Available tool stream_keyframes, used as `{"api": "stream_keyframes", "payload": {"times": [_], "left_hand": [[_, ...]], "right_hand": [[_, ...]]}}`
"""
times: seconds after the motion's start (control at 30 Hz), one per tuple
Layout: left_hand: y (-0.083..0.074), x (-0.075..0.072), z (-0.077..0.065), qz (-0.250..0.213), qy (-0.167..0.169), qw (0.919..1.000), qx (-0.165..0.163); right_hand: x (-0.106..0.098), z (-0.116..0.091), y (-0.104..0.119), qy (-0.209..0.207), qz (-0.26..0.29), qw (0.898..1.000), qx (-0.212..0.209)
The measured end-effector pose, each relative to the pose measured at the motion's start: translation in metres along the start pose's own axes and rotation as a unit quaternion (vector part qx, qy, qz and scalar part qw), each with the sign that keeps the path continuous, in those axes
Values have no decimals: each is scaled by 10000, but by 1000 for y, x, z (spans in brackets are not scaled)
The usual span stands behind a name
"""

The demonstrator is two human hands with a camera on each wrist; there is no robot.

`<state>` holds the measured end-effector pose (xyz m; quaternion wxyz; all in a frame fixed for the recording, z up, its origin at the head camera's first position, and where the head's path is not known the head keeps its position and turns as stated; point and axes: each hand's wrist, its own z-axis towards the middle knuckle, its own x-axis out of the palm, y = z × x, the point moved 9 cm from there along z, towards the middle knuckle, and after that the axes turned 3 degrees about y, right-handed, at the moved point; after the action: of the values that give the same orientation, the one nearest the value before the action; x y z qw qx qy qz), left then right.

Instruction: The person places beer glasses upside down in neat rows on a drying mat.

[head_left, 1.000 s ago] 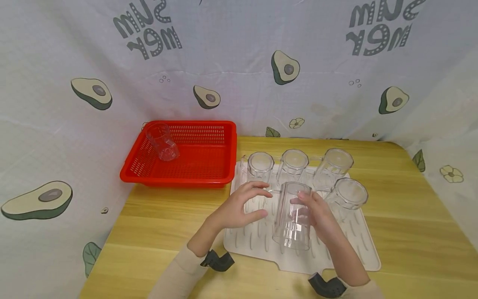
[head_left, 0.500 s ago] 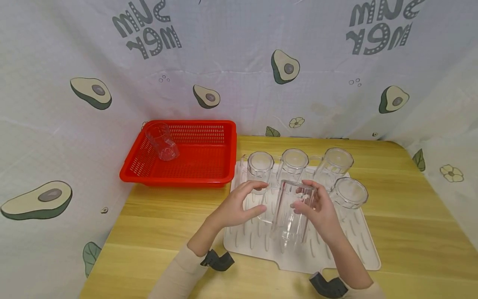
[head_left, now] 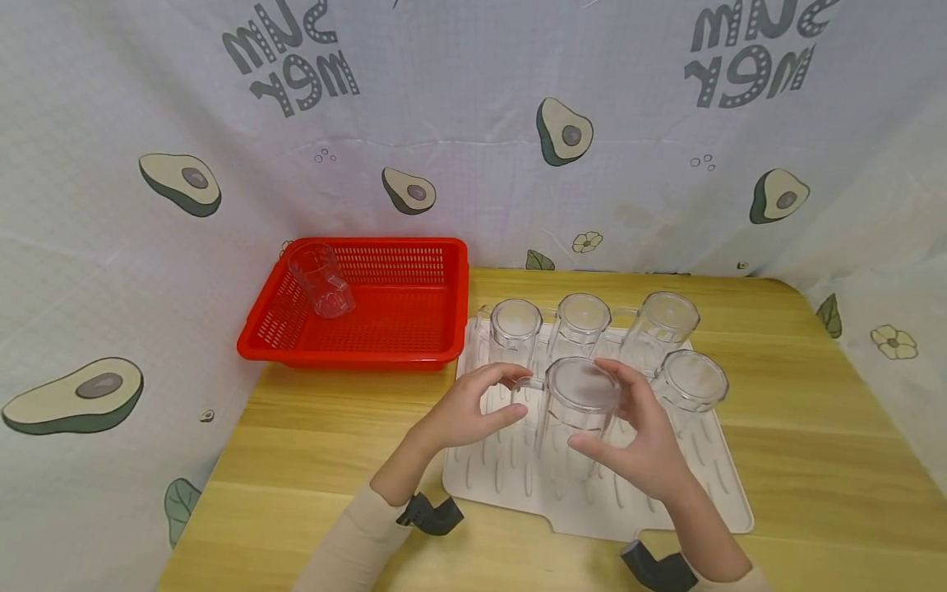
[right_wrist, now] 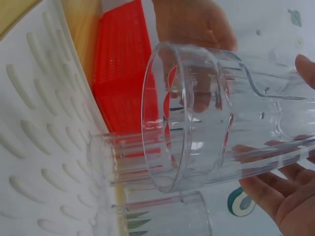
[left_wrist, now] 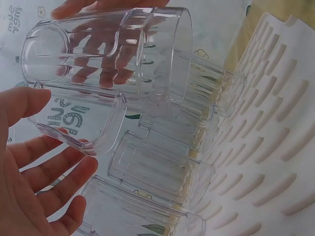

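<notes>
A clear glass mug [head_left: 580, 411] is held upside down above the white ridged drying mat [head_left: 510, 485], its handle [head_left: 527, 393] to the left. My right hand [head_left: 644, 440] grips the mug from the right, thumb in front and fingers behind. My left hand [head_left: 469, 407] is beside the handle, its thumb and fingers spread apart around it; whether they touch it I cannot tell. In the left wrist view the rim of the mug [left_wrist: 182, 64] faces the mat. In the right wrist view the fingers [right_wrist: 280, 194] of my right hand lie along the glass.
Several clear mugs stand upside down on the mat, including a back-left mug [head_left: 515, 329], a back-right mug [head_left: 662, 329] and one at right [head_left: 691, 382]. A red basket [head_left: 370, 359] stands back left with a tilted glass mug [head_left: 325, 284] in it.
My right hand has shifted its hold and tipped the mug more upright, base up, turning the handle into view on the left. My left hand has hardly moved.
</notes>
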<state>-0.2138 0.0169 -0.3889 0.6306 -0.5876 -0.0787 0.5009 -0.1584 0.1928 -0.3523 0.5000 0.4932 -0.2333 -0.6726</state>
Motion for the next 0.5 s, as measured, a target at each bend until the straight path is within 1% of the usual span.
{"api": "stream_keyframes", "payload": {"times": [0.13, 0.37, 0.5], "left_hand": [[-2, 0, 1, -66, -13, 9999, 100], [-6, 0, 1, -321, 11, 9991, 266], [-7, 2, 2, -397, 55, 9986, 356]], "right_hand": [[0, -1, 6, 32, -263, 9993, -271], [1, -5, 9, 112, -136, 9962, -858], [2, -7, 8, 139, -152, 9941, -1065]]}}
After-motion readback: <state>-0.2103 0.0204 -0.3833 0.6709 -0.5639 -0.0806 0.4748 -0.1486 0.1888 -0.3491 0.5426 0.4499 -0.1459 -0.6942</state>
